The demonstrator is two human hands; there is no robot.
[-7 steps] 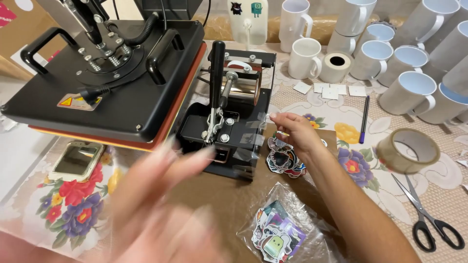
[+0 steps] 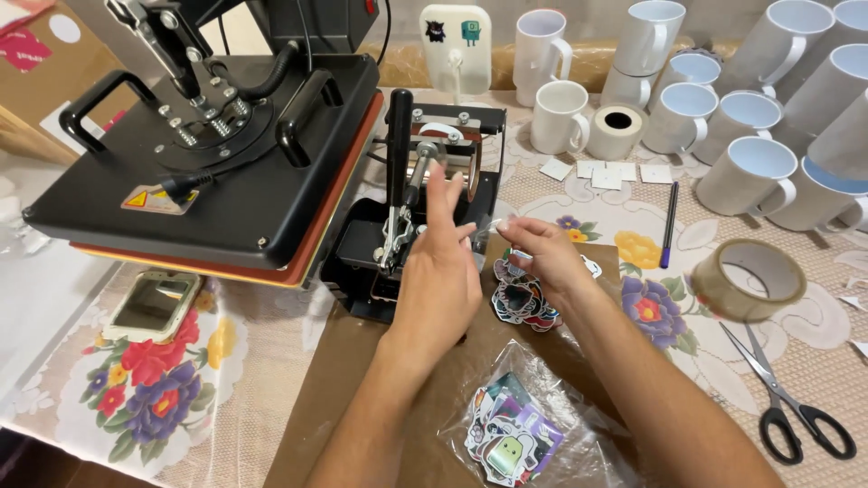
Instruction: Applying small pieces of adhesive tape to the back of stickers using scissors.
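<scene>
Left hand (image 2: 438, 276) risen beside stickers (image 2: 523, 298) (clear bag (image 2: 515, 434) nearer).

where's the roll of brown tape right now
In the head view the roll of brown tape lies flat on the right of the table, just above the scissors and below the white mugs.

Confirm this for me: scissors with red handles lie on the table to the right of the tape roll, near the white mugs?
Not quite. The head view shows the scissors have black handles, not red. The rest holds: they lie on the table, just right of the tape roll, near the white mugs.
</scene>
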